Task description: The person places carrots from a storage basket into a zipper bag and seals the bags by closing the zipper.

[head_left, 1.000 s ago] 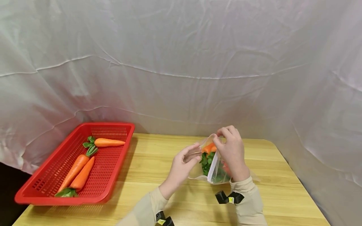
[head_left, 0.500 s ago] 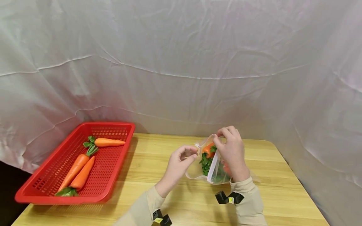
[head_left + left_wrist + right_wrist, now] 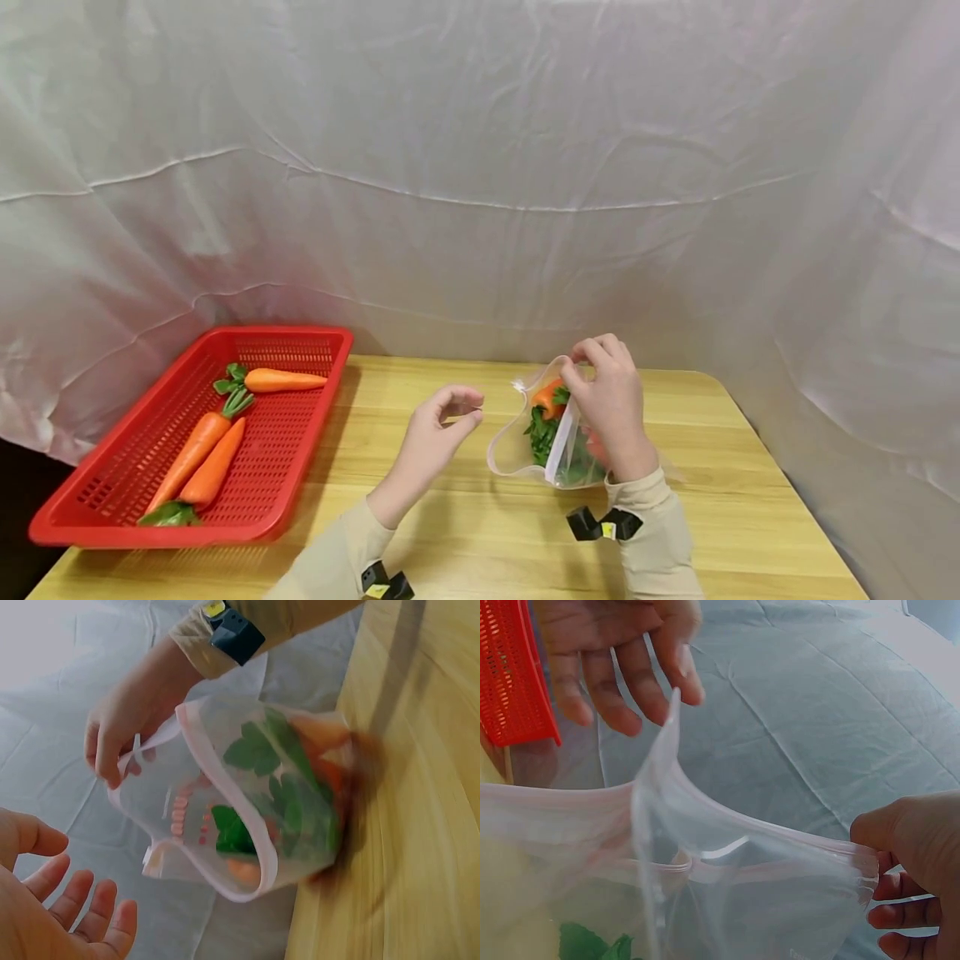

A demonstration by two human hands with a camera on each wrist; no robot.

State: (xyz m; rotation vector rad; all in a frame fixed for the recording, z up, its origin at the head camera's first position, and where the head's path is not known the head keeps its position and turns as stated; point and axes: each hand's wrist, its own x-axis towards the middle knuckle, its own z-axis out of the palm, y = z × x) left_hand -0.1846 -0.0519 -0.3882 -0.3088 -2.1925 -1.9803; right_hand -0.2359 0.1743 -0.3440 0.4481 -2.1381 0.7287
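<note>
A clear zip bag (image 3: 525,446) stands on the wooden table (image 3: 450,542), mouth open, with an orange carrot (image 3: 546,395) and its green leaves inside. My right hand (image 3: 581,367) pinches the far side of the bag's rim between thumb and fingers. In the right wrist view that rim (image 3: 727,851) runs to my right hand (image 3: 900,877). My left hand (image 3: 468,410) hovers a little left of the bag, fingers loosely curled, holding nothing. The left wrist view shows the left hand (image 3: 75,900) relaxed below the bag (image 3: 255,802).
A red mesh basket (image 3: 307,340) sits at the table's left with three carrots (image 3: 285,380) lying in it. White cloth hangs behind and at the right. Black wrist cameras (image 3: 603,525) sit on both beige sleeves.
My left hand has let go of the bag's near rim and drawn away to the left. The bag's mouth stays open, held only by my right hand.
</note>
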